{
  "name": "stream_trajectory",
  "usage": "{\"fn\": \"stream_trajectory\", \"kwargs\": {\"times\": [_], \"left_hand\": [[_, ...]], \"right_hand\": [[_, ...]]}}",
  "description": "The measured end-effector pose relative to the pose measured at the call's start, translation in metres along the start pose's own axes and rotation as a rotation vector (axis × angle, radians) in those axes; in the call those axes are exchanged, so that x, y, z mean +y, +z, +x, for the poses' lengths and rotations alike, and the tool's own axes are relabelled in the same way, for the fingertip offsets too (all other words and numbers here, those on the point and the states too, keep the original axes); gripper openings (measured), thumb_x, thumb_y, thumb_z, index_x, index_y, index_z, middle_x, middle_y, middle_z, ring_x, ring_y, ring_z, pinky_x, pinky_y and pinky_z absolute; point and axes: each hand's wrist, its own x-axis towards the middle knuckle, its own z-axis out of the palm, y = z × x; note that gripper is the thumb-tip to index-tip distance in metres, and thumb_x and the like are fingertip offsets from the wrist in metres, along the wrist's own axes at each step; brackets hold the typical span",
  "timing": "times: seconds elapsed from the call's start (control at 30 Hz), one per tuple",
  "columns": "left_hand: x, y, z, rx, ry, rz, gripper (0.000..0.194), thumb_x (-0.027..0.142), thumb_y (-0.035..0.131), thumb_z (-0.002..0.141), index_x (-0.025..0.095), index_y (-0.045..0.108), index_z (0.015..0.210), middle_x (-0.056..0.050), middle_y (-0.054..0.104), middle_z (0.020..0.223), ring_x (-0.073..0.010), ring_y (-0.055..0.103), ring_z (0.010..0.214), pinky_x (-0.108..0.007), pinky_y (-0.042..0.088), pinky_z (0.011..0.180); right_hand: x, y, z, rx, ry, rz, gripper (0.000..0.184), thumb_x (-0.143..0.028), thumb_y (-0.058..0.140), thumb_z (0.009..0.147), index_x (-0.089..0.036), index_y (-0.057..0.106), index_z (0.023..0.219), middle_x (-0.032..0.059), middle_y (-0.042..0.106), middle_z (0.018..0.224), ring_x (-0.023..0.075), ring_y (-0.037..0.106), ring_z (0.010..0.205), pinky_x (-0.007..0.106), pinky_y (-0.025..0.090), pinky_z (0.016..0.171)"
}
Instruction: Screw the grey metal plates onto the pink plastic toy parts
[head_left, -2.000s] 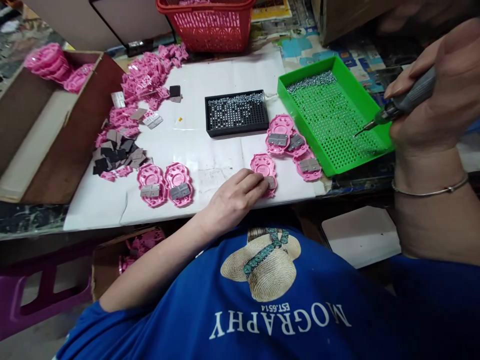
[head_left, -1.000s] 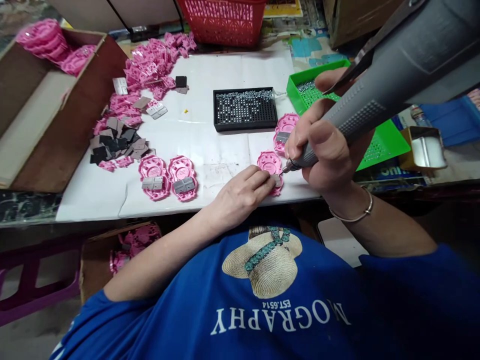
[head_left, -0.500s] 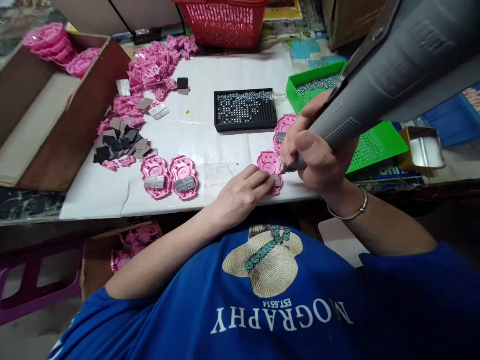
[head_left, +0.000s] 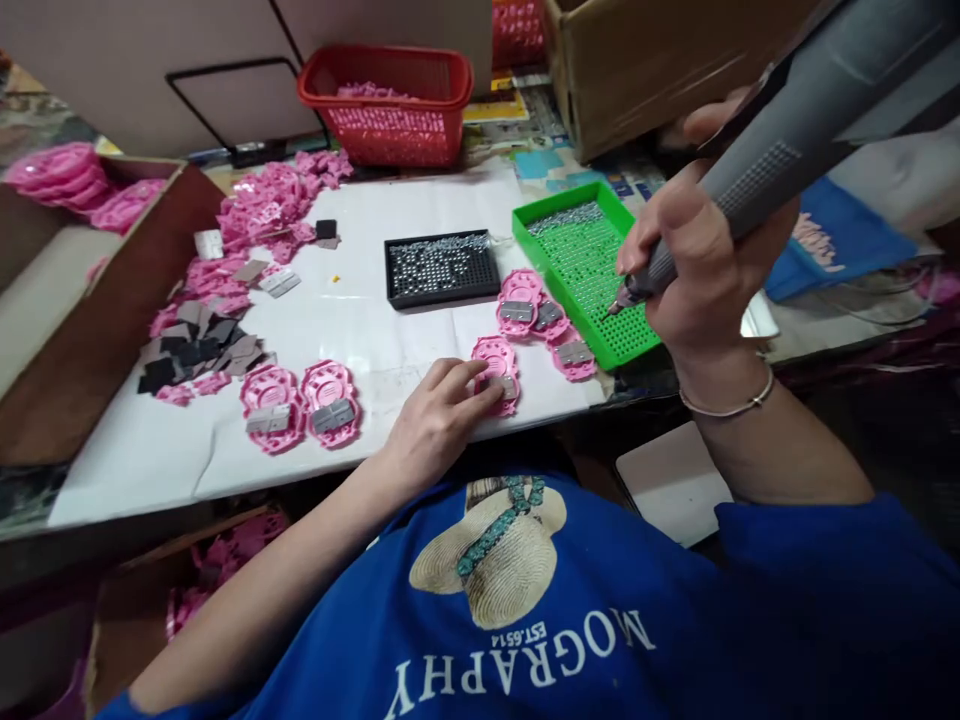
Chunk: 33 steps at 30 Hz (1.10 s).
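Note:
My left hand [head_left: 442,415] rests at the table's front edge, fingers curled over a pink plastic part [head_left: 495,352] and pressing the small grey plate on it. My right hand [head_left: 701,255] is wrapped round a grey electric screwdriver [head_left: 772,160]. The screwdriver's tip points down at the holes of a green screw tray [head_left: 564,262]; whether it touches a screw cannot be made out. Beside that tray lie several pink parts with grey plates [head_left: 519,305]. Two similar pink parts [head_left: 331,400] lie to the left of my left hand.
A black screw tray [head_left: 441,270] stands mid-table. Loose pink pieces [head_left: 262,205] and dark and grey plates [head_left: 202,345] are heaped at left, by a cardboard box [head_left: 142,270]. A red basket [head_left: 386,120] and a large carton [head_left: 637,75] stand behind.
My right hand has lifted the screwdriver off the pink part and moved it right, over the green tray. My left hand stays on the same part. The camera view has shifted.

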Motion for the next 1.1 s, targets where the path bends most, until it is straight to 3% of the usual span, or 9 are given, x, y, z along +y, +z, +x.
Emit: {"fn": "stream_trajectory", "kwargs": {"times": [0.17, 0.3, 0.43, 0.8, 1.0, 1.1], "left_hand": [[0.003, 0.003, 0.006, -0.016, 0.013, -0.058, 0.027, 0.002, 0.051, 0.092, 0.011, 0.063, 0.114, -0.013, 0.065, 0.102, -0.0202, 0.055, 0.09, -0.033, 0.055, 0.074], [0.005, 0.004, 0.008, -0.01, 0.032, -0.056, 0.029, 0.0, 0.05, 0.09, 0.009, 0.062, 0.115, -0.014, 0.065, 0.103, -0.0204, 0.055, 0.089, -0.033, 0.055, 0.074], [0.005, 0.004, 0.008, -0.001, 0.026, -0.048, 0.03, -0.002, 0.053, 0.088, 0.009, 0.063, 0.114, -0.013, 0.065, 0.104, -0.0212, 0.054, 0.091, -0.034, 0.054, 0.076], [0.004, 0.007, 0.006, 0.005, 0.003, -0.069, 0.029, 0.0, 0.052, 0.09, 0.011, 0.063, 0.115, -0.013, 0.066, 0.103, -0.0197, 0.054, 0.088, -0.033, 0.053, 0.074], [0.006, 0.008, 0.004, 0.016, -0.064, -0.125, 0.024, 0.008, 0.055, 0.093, 0.015, 0.064, 0.114, -0.011, 0.066, 0.105, -0.0178, 0.058, 0.088, -0.03, 0.053, 0.073], [0.007, 0.008, 0.004, 0.043, -0.11, -0.152, 0.018, 0.015, 0.057, 0.095, 0.015, 0.066, 0.111, -0.011, 0.067, 0.106, -0.0175, 0.06, 0.088, -0.031, 0.054, 0.074]], "right_hand": [[0.021, -0.046, 0.012, 0.155, 0.12, -0.259, 0.044, -0.05, 0.081, 0.072, -0.03, 0.055, 0.101, -0.0085, 0.055, 0.064, 0.0071, 0.046, 0.043, 0.026, 0.039, 0.041], [0.04, -0.06, 0.006, 0.207, 0.122, -0.313, 0.051, -0.056, 0.08, 0.068, -0.032, 0.052, 0.104, -0.0072, 0.061, 0.077, 0.0071, 0.042, 0.044, 0.028, 0.037, 0.042], [0.044, -0.061, 0.0, 0.154, 0.218, -0.315, 0.051, -0.058, 0.077, 0.072, -0.035, 0.048, 0.108, -0.0077, 0.053, 0.067, 0.0108, 0.044, 0.048, 0.03, 0.039, 0.047], [0.043, -0.061, -0.003, 0.182, 0.168, -0.429, 0.052, -0.07, 0.07, 0.07, -0.033, 0.049, 0.1, -0.0072, 0.048, 0.059, 0.0149, 0.044, 0.044, 0.034, 0.038, 0.046], [0.038, -0.056, 0.001, 0.15, 0.161, -0.402, 0.041, -0.055, 0.073, 0.075, -0.036, 0.051, 0.104, -0.0079, 0.051, 0.062, 0.0133, 0.046, 0.047, 0.032, 0.039, 0.048], [0.029, -0.047, 0.008, 0.184, 0.078, -0.289, 0.036, -0.042, 0.079, 0.073, -0.034, 0.056, 0.099, -0.0075, 0.057, 0.07, 0.0099, 0.044, 0.044, 0.03, 0.037, 0.043]]}}
